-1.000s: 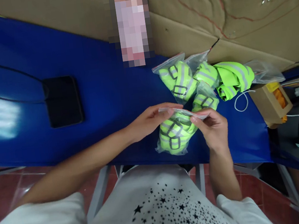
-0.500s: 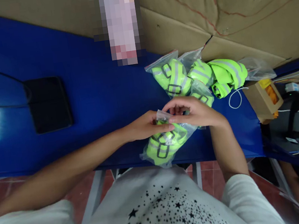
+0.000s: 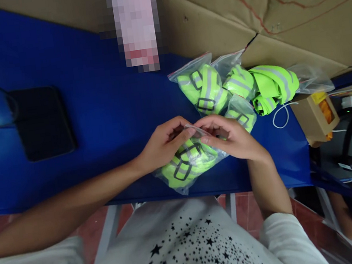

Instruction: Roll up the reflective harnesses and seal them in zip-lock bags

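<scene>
On the near side of the blue table (image 3: 103, 107) is a clear bag (image 3: 187, 167) of lime straps (image 3: 201, 159), which should feel light, soft and slippery, best taken by its far edge (image 3: 198, 131), which my left hand (image 3: 163, 147) and right hand (image 3: 233, 135) apparently pinch.

White shirt (image 3: 175, 241), black stars (image 3: 156, 249)

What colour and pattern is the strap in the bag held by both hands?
The strap is bright yellow-green, grey-striped; the head view shows it best.
</scene>
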{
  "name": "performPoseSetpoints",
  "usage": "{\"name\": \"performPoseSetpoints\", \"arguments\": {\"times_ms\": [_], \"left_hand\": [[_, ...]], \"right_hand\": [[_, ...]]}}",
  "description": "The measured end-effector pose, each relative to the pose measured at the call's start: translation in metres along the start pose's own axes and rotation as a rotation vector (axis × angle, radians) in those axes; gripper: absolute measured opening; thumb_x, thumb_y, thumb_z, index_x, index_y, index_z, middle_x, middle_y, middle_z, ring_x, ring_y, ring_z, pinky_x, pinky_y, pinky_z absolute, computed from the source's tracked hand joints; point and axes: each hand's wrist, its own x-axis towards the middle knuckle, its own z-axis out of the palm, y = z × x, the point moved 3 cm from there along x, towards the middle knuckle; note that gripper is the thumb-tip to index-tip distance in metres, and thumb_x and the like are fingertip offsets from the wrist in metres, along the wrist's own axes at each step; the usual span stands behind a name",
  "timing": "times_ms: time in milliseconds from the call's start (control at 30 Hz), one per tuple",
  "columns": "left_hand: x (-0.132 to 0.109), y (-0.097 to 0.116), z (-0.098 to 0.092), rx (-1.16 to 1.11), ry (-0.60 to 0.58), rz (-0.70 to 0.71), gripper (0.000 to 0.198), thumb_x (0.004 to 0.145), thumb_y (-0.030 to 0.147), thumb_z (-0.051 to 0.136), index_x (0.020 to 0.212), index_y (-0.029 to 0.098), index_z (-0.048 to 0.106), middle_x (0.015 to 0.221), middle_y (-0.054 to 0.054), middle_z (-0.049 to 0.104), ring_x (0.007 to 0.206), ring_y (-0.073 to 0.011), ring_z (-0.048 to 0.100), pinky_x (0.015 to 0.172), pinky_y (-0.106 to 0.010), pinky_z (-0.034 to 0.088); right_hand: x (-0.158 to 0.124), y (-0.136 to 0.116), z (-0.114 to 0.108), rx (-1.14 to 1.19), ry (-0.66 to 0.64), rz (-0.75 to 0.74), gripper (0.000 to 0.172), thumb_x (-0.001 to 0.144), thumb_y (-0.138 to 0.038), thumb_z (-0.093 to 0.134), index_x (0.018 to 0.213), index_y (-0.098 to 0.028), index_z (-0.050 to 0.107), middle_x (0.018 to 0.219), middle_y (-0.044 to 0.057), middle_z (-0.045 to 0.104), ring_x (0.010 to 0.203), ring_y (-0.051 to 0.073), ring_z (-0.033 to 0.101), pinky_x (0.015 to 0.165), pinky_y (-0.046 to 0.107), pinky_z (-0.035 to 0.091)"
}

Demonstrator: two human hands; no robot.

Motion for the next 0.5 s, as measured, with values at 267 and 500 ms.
{"name": "performPoseSetpoints", "arguments": {"times_ms": [267, 500], "left_hand": [[0.004, 0.004, -0.007, -0.029, 0.084, 0.021, 0.029, 0.095, 0.044, 0.065, 0.082, 0.017, 0.066, 0.065, 0.004, 0.054, 0.053, -0.0079, 0.040, 0.048, -0.021, 0.029], [0.009, 0.001, -0.008, -0.104, 0.099, 0.047, 0.032, 0.097, 0.044, 0.064, 0.084, 0.016, 0.069, 0.071, 0.001, 0.062, 0.060, -0.0092, 0.049, 0.054, -0.021, 0.036]], "right_hand": [[-0.004, 0.013, 0.007, 0.118, 0.121, 0.096, 0.020, 0.091, -0.038, 0.073, 0.089, -0.022, 0.062, 0.073, -0.004, 0.056, 0.060, 0.009, 0.047, 0.053, 0.023, 0.037], [0.001, 0.017, 0.011, 0.153, 0.216, 0.101, 0.022, 0.088, -0.037, 0.078, 0.087, -0.021, 0.062, 0.070, -0.005, 0.056, 0.058, 0.008, 0.043, 0.052, 0.024, 0.033]]}}
